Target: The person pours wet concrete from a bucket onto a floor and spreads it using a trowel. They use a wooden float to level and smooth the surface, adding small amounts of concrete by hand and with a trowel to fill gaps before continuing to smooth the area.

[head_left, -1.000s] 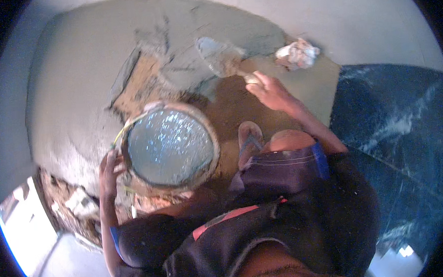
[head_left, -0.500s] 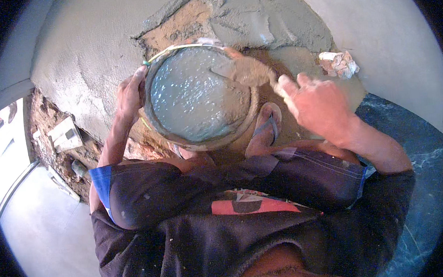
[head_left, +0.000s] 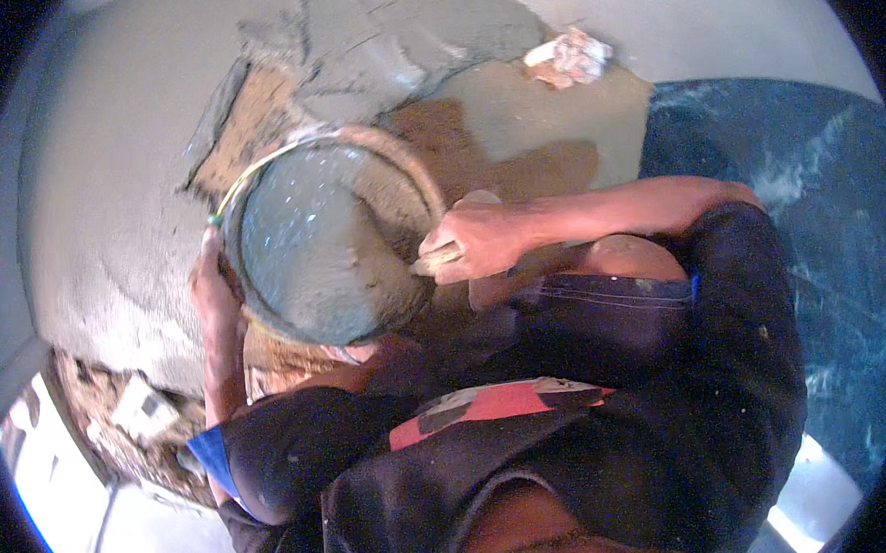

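Note:
A round bucket [head_left: 417, 165] stands in front of me, holding grey, watery cement mix [head_left: 295, 224] with a thicker brown-grey mass along its right side. My left hand [head_left: 215, 285] is closed on the left side of the rim, near one end of the yellowish wire handle [head_left: 257, 169]. At the lower right rim, my right hand [head_left: 469, 237] grips the pale handle of a trowel [head_left: 435, 260]. The trowel's blade cannot be made out, and the mix near it is blurred.
Wet grey mortar [head_left: 108, 194] spreads over the floor left and ahead, with a bare sandy patch [head_left: 235, 137] beside the bucket. A crumpled pale bag [head_left: 574, 57] lies beyond. Dark blue sheeting [head_left: 821, 227] is at right. Rubble [head_left: 111, 434] lines the lower left.
My right hand has come down and inward to the bucket's near right rim; the trowel blade, earlier visible above the mix, no longer shows. The whole view has turned. My left hand stays on the rim.

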The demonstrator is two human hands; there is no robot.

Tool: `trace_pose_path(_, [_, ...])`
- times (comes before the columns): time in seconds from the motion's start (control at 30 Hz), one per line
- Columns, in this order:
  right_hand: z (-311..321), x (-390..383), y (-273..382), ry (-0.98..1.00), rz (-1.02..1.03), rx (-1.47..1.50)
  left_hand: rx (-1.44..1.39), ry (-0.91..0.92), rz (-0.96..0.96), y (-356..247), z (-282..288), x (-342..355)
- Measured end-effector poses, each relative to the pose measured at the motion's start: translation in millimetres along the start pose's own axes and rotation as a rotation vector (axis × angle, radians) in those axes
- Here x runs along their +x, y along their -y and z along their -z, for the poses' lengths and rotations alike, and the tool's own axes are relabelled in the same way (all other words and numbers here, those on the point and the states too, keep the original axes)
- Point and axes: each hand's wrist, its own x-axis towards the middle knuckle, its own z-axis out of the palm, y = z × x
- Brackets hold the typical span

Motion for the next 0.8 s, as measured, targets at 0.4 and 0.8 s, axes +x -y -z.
trace_pose_path(0.4, [25.2,-54.3,-34.3,-0.158,0.065,0.155,0.027,0.066,0.028,17.2,28.0,15.2])
trace_pose_path(0.8, [2.2,-188.5,-68.8,-0.755,-0.478,0.445,1.086,0.189,-0.673,-129.5,-12.6,51.9])
